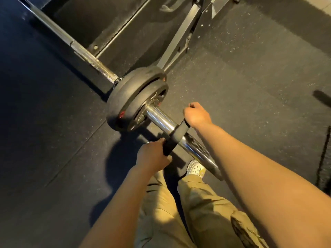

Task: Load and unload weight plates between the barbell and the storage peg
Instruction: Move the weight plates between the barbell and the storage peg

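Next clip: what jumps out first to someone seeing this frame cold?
The chrome barbell sleeve runs diagonally through the middle, with two black weight plates stacked at its inner end. Both hands grip a thin black plate edge-on, threaded on the sleeve nearer the free end: the left hand at its lower edge, the right hand at its upper edge. Below are khaki trousers.

No lettering comes through anywhere here. The outer weight plate [125, 111] on the barbell sleeve [161, 119] shows small red patches near its rim (too blurred to say whether they are print), and nothing else carries any readable mark.
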{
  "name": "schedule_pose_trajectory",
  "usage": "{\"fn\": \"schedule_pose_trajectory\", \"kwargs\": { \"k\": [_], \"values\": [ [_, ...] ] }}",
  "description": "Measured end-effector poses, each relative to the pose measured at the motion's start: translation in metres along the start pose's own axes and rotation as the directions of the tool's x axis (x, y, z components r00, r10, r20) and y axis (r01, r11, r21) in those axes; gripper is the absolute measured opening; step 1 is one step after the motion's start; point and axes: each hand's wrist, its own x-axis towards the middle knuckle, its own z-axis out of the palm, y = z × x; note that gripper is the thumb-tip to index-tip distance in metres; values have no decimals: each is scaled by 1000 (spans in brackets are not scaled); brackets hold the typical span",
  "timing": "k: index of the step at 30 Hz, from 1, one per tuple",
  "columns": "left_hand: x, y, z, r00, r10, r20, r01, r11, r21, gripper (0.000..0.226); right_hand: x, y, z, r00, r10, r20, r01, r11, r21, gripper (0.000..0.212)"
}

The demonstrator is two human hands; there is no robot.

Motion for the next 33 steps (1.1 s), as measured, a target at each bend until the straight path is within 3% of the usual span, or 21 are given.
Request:
{"fn": "schedule_pose_trajectory", "kwargs": {
  "k": [2,5,10,15,24,27,30,33],
  "values": [
    [-2,17,-2,999,41,24,-43,995,89,35,14,15,-11,999,16,29,-13,996,-93,18],
    [-12,43,13,995,85,52,-94,976,195,39,14,47,-31,995,64,72,-46,973,-227,15],
    [-30,63,57,996,44,79,-55,987,150,44,-16,92,-43,995,86,-56,-88,996,-26,27],
    [-41,60,71,1000,25,-19,-25,1000,1,52,-38,95,-37,997,-3,-82,1,1000,-21,38],
    [-41,49,84,998,-11,62,19,992,-126,64,-76,115,-22,985,-134,-108,130,991,-37,51],
    [-45,49,89,1000,10,23,-7,990,-138,60,-78,118,-14,975,-179,-132,173,984,-52,51],
    [-50,55,87,996,-32,-77,21,991,-129,60,-76,115,-12,970,-167,-174,163,986,-40,48],
    [-49,64,84,998,-45,-37,41,995,-93,60,-72,111,-20,979,-99,-180,111,992,58,46]
  ]
}}
